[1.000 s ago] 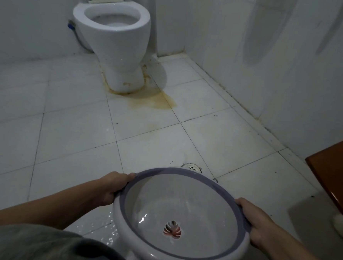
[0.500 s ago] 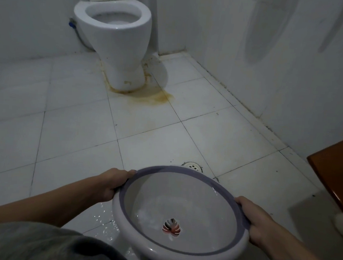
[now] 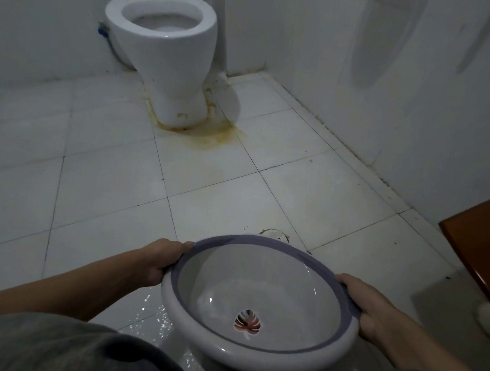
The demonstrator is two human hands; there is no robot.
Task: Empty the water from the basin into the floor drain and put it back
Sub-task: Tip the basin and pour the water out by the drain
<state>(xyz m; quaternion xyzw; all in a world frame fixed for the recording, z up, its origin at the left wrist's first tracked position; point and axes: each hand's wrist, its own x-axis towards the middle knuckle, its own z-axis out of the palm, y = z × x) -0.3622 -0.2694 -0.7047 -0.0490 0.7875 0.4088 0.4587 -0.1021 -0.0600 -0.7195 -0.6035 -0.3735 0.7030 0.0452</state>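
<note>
A round white basin [image 3: 227, 353] with a purple rim band and a leaf print on its bottom hangs above the tiled floor at the lower middle of the head view. Shallow water lies in it. My left hand [image 3: 162, 259] grips the rim on the left side and my right hand [image 3: 371, 310] grips it on the right. The basin tilts a little, its far edge higher. The floor drain [image 3: 274, 233] peeks out just beyond the far rim, mostly hidden behind the basin.
A white toilet [image 3: 166, 51] stands at the back against the wall, with yellow stains on the tiles at its foot. A brown wooden door edge [image 3: 481, 248] juts in at the right. Water glistens on the floor tiles [image 3: 150, 314] under the basin's left side.
The basin and both hands have stayed almost in place. The view has shifted slightly, so the basin's far rim now covers more of the drain.
</note>
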